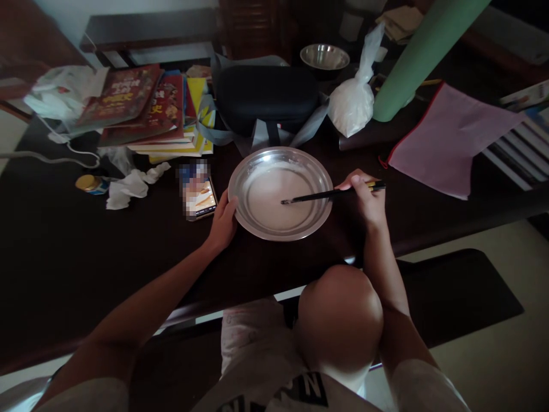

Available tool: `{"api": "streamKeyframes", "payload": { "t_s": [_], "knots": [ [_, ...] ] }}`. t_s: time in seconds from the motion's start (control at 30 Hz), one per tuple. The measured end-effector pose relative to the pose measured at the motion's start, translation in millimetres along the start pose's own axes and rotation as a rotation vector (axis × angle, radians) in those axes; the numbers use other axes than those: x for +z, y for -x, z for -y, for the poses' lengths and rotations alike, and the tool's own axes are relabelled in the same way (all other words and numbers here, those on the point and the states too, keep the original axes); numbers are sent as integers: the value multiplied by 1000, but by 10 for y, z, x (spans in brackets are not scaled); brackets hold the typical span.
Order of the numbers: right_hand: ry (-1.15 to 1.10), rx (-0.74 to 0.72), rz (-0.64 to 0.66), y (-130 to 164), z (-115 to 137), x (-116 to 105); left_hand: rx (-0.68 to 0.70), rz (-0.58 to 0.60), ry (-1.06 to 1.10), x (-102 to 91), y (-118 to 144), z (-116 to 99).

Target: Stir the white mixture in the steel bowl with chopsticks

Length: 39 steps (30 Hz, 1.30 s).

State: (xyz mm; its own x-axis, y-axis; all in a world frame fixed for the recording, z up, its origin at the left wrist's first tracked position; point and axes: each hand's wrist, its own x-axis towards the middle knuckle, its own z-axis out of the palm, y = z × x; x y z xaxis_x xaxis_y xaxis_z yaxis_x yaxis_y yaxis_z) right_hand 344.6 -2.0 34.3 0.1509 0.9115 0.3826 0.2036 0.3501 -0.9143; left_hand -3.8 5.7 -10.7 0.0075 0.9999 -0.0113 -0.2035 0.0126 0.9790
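Note:
A shiny metal basin [319, 177] stands on the dark table in front of me, with a pale, whitish mixture [274, 189] in its bottom. My left hand [223, 220] grips the basin's left rim, thumb on top. In my right hand [366, 194] are black chopsticks [315, 196] with gold bands near their upper ends. They slant left across the right rim, and their tips reach the mixture near the middle. Just left of my left hand lies a phone [199, 191] with its screen lit and partly blurred.
Behind the basin sits a black case [266, 94]. A tied bag of white powder [354, 106], a green pillar [412, 74] and a pink mesh pouch [441, 140] are on the right. Stacked books [141, 106], crumpled tissue [128, 189] and a small jar [91, 184] lie left.

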Motion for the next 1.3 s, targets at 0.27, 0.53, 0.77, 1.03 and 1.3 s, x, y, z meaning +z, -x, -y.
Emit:
{"api": "streamKeyframes", "payload": {
  "t_s": [0.27,0.53,0.77,1.03,1.3],
  "knots": [
    [33,-17,32,-3,38,25,8,3,-1,8,-3,-1],
    [38,-31,102,-3,38,25,0,-14,2,7,-1,14],
    [12,16,97,3,47,28,-9,-3,-6,-1,6,-5],
    [-14,11,20,14,31,21,3,5,4,-2,-1,4],
    [4,6,9,1,51,24,7,4,-21,-4,-3,1]
  ]
}}
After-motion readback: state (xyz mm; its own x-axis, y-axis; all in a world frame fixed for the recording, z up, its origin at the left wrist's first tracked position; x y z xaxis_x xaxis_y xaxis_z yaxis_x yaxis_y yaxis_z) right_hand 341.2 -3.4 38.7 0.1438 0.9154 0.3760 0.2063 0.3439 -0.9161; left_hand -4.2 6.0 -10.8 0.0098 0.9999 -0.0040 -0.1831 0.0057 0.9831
